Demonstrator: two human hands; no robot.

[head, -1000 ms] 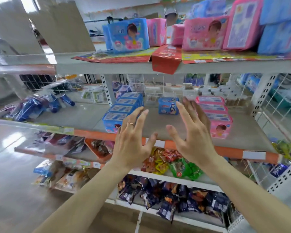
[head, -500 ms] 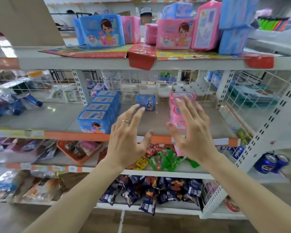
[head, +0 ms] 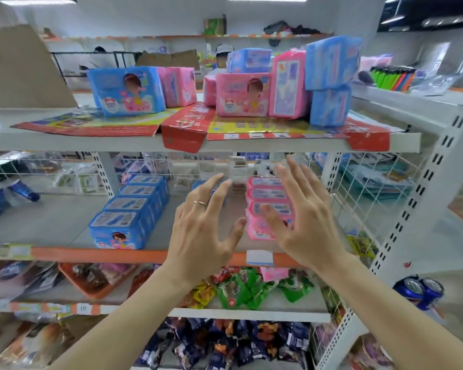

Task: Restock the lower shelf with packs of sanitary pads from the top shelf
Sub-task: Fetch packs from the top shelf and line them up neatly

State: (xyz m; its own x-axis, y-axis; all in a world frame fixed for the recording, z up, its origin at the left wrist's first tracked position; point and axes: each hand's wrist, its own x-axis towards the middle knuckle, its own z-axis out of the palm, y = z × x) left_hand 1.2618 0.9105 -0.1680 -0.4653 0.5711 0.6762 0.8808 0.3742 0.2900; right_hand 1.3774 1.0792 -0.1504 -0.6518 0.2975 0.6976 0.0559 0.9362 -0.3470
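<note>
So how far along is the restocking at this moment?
Done: a blue row and a pink row stand on the lower shelf. In hand: nothing; left hand and right hand are open. Left: packs on the top shelf.

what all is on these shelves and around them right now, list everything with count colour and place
top shelf: one, white, red and yellow printed sheets laid on it
blue pad packs on top: four visible, left, right and rear
pink pad packs on top: about four, centre
lower shelf: one, grey, orange front strip
blue pad row: about four, lower shelf left
pink pad row: about four, lower shelf right
snack packets: many, green, red, yellow, third shelf
orange tray: one, third shelf left
dark packets: many, bottom shelf
blue cans: two, far right
left hand: open, empty, gold ring
right hand: open, empty
</note>
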